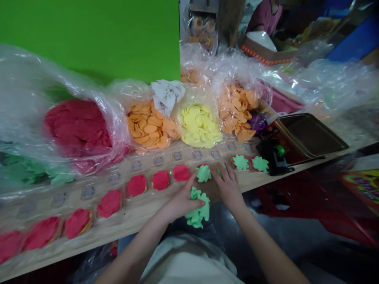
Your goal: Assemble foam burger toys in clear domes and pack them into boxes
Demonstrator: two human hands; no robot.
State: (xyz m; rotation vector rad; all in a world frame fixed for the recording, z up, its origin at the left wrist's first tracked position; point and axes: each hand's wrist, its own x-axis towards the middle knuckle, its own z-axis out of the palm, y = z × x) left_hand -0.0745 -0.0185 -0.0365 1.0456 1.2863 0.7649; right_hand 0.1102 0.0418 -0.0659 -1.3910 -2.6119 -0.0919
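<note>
A bunch of green scalloped foam pieces is gripped in my left hand, with the thumb across them. Its outstretched fingertips reach the edge of a green piece lying on a red one in the row. My right hand rests with fingers stretched out over another green piece, which it partly covers. Right of that hand, two more stacks topped with green pieces lie in the row. To the left, the row continues with several red foam pieces on top, yellowish edges showing under some.
Behind the row, clear plastic bags hold dark red, orange and yellow foam pieces. A black tape dispenser and a dark tray stand at right. A green panel rises behind; a person is at the back.
</note>
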